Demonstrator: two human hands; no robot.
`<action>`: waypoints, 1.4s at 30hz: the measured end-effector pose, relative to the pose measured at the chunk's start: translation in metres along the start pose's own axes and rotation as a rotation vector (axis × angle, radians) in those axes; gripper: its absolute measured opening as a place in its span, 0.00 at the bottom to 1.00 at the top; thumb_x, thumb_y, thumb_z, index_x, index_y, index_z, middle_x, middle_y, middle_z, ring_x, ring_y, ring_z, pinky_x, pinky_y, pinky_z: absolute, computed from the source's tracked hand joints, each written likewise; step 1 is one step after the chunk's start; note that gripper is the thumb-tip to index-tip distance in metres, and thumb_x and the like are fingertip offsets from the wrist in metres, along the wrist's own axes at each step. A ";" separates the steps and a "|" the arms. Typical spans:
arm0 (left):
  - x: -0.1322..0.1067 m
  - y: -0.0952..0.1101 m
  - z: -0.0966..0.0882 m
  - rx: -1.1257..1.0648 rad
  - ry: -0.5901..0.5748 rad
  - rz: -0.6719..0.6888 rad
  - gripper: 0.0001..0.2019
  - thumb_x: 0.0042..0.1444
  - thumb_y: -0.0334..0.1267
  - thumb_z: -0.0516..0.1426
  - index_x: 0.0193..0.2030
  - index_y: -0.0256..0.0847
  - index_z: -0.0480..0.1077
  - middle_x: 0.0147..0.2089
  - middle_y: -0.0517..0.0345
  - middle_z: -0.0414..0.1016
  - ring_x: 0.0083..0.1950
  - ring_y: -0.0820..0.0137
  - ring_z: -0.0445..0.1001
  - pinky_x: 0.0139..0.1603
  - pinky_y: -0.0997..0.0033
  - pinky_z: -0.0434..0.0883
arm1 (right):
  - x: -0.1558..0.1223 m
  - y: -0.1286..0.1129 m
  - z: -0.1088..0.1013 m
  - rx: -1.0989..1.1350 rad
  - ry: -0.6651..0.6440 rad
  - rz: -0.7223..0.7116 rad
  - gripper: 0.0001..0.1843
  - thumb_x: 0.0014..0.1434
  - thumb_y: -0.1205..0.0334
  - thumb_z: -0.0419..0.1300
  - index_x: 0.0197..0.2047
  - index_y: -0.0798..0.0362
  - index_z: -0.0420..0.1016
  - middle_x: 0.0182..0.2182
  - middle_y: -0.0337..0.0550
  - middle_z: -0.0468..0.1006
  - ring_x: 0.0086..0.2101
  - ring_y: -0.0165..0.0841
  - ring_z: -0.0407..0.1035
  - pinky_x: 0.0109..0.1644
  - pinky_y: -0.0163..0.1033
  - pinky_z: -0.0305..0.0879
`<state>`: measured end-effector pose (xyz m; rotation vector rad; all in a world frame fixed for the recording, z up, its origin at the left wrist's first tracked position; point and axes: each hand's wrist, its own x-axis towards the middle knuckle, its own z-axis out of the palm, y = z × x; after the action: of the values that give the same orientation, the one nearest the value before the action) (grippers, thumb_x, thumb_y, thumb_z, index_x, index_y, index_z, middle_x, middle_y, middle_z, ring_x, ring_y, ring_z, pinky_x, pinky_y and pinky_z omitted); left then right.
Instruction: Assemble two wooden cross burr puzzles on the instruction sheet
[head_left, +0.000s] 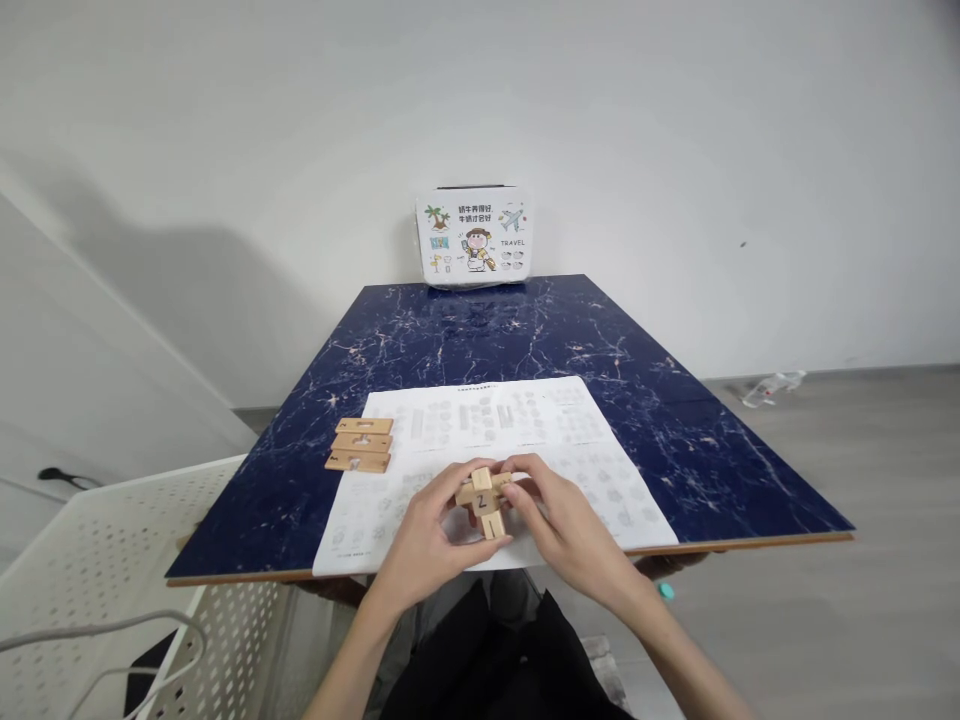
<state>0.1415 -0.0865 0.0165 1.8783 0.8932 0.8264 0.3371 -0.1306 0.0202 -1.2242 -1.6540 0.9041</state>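
Both my hands hold a small wooden puzzle cross (484,500) of interlocked numbered bars just above the white instruction sheet (525,420). My left hand (424,540) grips it from the left and below, fingers curled round it. My right hand (559,520) pinches it from the right, fingers closed on a bar. Three loose wooden bars (360,445) with notches lie side by side on the dark blue marble-patterned table (465,330), left of the sheet and apart from my hands.
A white bag with cartoon prints (472,235) stands against the wall at the table's far edge. A white perforated cart (97,570) with a cable over it is at lower left. Grey floor lies to the right.
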 end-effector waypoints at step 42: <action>0.006 0.001 0.003 0.152 0.028 -0.052 0.18 0.62 0.41 0.61 0.59 0.47 0.71 0.43 0.57 0.78 0.36 0.71 0.75 0.43 0.67 0.76 | 0.085 0.070 -0.099 -0.805 0.511 0.417 0.20 0.73 0.48 0.49 0.43 0.52 0.75 0.49 0.53 0.75 0.42 0.45 0.74 0.40 0.43 0.62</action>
<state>0.1475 -0.0830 0.0171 1.9697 1.0434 0.7737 0.4410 -0.0256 0.0114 -2.1851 -1.3756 0.0690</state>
